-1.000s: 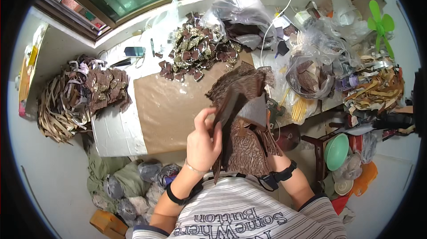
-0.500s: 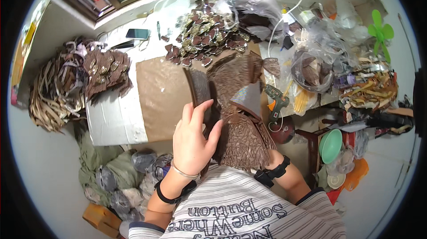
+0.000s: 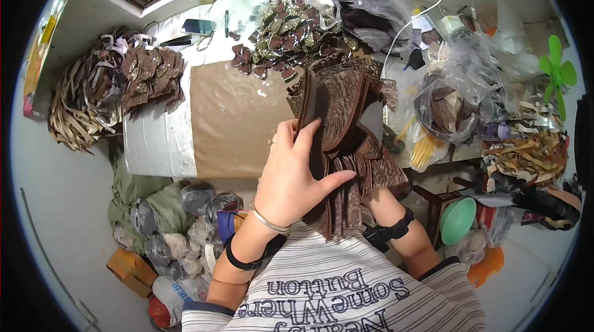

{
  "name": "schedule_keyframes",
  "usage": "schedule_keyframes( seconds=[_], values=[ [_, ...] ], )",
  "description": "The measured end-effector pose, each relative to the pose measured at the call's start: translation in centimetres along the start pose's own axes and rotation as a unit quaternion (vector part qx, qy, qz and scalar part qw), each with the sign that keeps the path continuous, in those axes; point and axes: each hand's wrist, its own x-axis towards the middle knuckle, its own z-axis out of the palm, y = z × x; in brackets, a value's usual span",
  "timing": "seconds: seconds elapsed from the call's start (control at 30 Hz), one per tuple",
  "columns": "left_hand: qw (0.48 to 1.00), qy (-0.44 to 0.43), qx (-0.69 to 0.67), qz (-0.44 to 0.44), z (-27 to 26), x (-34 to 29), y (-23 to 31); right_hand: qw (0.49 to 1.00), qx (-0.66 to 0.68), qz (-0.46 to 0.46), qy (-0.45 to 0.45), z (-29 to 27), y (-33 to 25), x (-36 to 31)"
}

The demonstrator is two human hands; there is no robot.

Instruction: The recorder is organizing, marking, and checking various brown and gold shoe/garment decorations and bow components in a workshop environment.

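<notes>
The left hand was positioned at the left side of a bundle of brown textured pieces. Its thumb stood wide of the fingers and lay across the front of the bundle; the fingertips met an upright dark brown piece. Whether the fingers clamped that piece could not be told. The right hand was mostly under the bundle, to the right of the left hand; its grip could not be told either.

Hazards, as judged from this position:

1. Loss of alignment. The pieces stood fanned at differing angles. With the left thumb apart from the fingers, the upright piece was liable to tip toward the brown sheet, to the left of and beyond the left hand.

2. Dropping. The lower pieces hung between the two hands, in front of the shirt. Any loosening of the hidden right hand could have let them slide down.

3. Mixing. The pile of glitter-trimmed brown pieces lay near the bundle's far end, beyond the left hand. A push forward could have driven the two together.

4. Snagging. Yellow sticks lay beyond and to the right of the right hand; a wide swing of the bundle could have disturbed them.
</notes>
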Motion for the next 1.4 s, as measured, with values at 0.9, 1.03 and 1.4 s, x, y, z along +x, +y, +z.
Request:
schedule_keyframes(
  seconds=[0.9, 1.03, 1.4],
  values=[
    [0.902, 0.121, -0.411, -0.048, 1.5, 2.0, 0.3, 0.930, 0.353, -0.042, 0.098, -2.1, -8.4, 5.5],
    [0.955, 0.030, -0.286, -0.076, -0.4, 1.4, -1.1, 0.916, 0.387, -0.022, 0.098, -1.6, -8.6, 6.3],
    [0.978, -0.054, -0.186, -0.076, -0.8, 0.3, -0.6, 0.889, 0.456, -0.016, 0.032, -1.4, -7.5, 6.6]
  ],
)
